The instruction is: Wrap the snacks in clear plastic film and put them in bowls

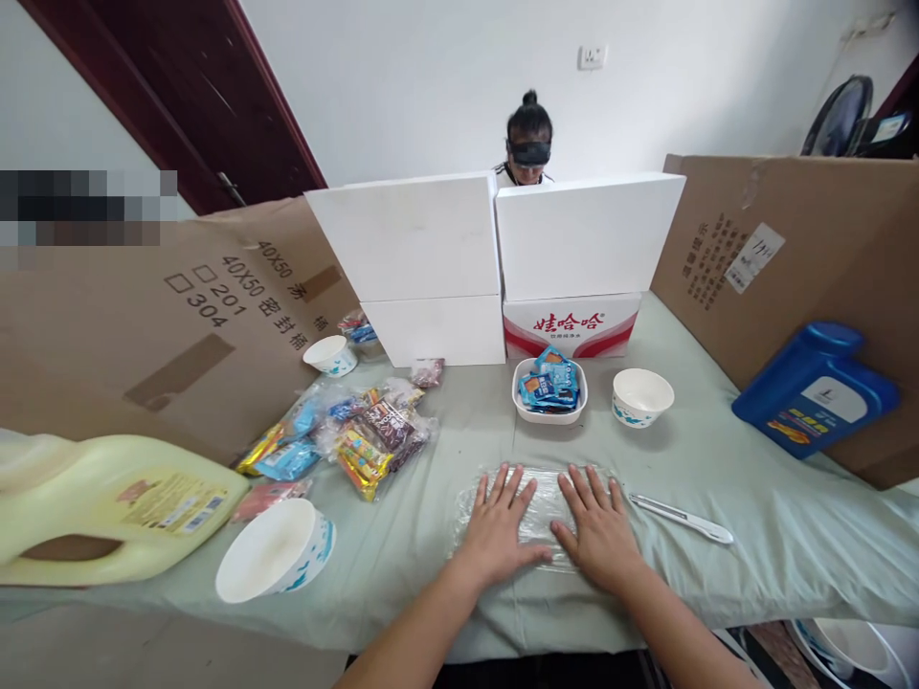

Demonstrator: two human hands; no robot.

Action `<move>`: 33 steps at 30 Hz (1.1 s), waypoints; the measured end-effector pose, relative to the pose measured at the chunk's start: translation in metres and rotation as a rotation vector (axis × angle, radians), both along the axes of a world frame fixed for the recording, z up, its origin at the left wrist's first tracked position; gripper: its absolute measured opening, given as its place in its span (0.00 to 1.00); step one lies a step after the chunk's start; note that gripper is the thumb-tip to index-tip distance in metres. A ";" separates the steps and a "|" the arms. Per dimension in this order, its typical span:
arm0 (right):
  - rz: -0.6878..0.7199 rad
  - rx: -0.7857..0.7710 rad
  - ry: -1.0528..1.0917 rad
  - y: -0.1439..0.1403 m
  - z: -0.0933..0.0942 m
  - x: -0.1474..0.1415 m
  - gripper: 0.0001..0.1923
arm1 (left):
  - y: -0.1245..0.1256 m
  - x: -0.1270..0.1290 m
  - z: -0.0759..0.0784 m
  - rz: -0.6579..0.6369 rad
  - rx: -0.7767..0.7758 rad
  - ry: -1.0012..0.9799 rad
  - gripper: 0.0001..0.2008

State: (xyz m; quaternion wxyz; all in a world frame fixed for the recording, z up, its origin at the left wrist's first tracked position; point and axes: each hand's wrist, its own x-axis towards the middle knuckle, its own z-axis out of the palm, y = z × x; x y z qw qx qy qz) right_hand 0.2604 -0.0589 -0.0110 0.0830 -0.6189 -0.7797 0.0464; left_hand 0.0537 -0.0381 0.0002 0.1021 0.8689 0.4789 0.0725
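Note:
Both hands lie flat on a clear plastic sheet or bag (540, 507) spread on the green tablecloth. My left hand (499, 526) has its fingers spread on the plastic's left part. On the right part rests my right hand (597, 526), fingers apart too. Just right of that hand lies a white utility knife (682, 520). Beyond my hands stands a white plastic tub (549, 415) filled with small blue snack packets (549, 383). A white paper bowl with blue print (642, 398) sits to the right of the tub.
Snack bags (380, 431) are heaped to the left, near a tilted paper bowl (277, 552) and a large yellow jug (122, 507). White boxes (431, 239) and cardboard panels (790, 239) wall the table. A blue bottle (815, 392) leans right. A person (529, 144) is behind the boxes.

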 end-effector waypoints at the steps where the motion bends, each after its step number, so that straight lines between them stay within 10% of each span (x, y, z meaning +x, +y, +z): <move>1: -0.029 -0.004 -0.010 0.000 -0.002 0.002 0.36 | 0.003 -0.009 -0.001 0.041 0.005 0.020 0.48; 8: -0.084 0.067 -0.003 -0.016 0.003 0.021 0.35 | -0.003 -0.068 0.001 0.297 0.175 -0.028 0.29; 13: 0.352 0.055 0.071 -0.045 0.003 0.042 0.38 | -0.035 -0.074 0.014 -0.117 0.092 -0.117 0.28; 24: 0.322 0.147 0.323 -0.080 0.008 0.083 0.09 | -0.066 -0.094 0.018 -0.259 0.107 -0.270 0.10; 33: -0.085 -0.045 0.393 -0.031 0.010 0.068 0.15 | -0.014 -0.058 0.023 0.236 0.015 -0.095 0.10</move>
